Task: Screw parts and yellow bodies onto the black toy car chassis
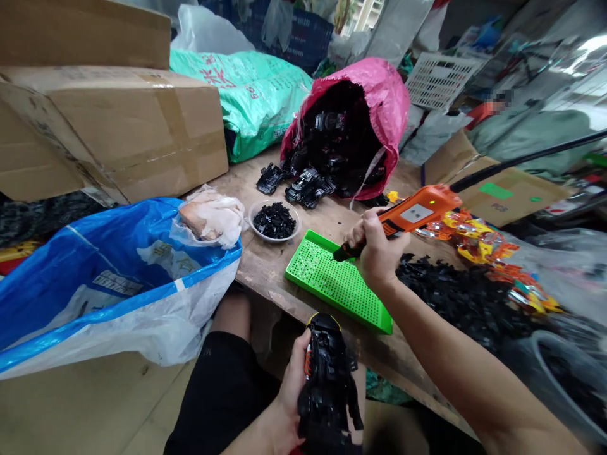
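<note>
My left hand point(290, 385) is closed around a toy car point(327, 379) above my lap, its black underside facing up. An orange electric screwdriver point(410, 212) is gripped in my right hand point(377, 246), a black cord running from its rear to the upper right. The tool's dark tip points down at a green perforated tray point(353, 297) holding small shiny screws on its left part. Whether the tip touches a screw, I cannot tell. Beyond the tray, a clear bowl point(275, 222) is filled with small black plastic parts.
A pink sack point(384, 95) with black car parts lies open at the back. Loose black parts point(455, 303) and orange-yellow pieces point(478, 237) cover the table's right. At left are a blue-and-white bag point(190, 303) and cardboard boxes point(137, 126). A plastic tub point(535, 360) stands lower right.
</note>
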The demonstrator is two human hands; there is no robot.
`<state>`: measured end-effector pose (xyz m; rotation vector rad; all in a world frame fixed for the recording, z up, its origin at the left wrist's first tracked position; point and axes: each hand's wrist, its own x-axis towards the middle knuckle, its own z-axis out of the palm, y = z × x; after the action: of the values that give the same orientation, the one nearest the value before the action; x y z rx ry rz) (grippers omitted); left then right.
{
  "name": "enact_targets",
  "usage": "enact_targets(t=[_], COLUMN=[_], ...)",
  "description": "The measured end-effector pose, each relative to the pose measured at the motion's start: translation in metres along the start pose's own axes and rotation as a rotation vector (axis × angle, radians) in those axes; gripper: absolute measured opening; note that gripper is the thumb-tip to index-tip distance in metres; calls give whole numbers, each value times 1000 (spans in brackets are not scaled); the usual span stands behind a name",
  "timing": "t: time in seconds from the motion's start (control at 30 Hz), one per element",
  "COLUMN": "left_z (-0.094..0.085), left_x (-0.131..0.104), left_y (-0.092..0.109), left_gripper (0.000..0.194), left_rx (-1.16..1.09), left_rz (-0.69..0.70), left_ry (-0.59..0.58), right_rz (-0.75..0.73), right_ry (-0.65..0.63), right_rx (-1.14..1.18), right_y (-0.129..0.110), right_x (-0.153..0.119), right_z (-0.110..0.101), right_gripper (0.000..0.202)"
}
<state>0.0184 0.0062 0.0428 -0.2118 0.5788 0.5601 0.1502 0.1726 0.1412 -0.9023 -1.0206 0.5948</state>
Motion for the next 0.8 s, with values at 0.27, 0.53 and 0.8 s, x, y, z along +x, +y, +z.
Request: enact_targets(t=[0.27,0.53,0.8], left_z=[-2,8,4], left_x=[2,0,3], left_y=[-3,-2,-4], left_gripper=[53,47,44], left_rx=[13,-9,-44], left_rz=[16,147,150], left_ry=[-47,-112,-125], right_rz=[103,123,135], right_ry=[-133,-363,-336], right_rx=[35,106,132], right_y=[-69,-74,-64], right_x=[-64,-121,-125], right_z=[-8,-31,-31], right_gripper=[25,10,9])
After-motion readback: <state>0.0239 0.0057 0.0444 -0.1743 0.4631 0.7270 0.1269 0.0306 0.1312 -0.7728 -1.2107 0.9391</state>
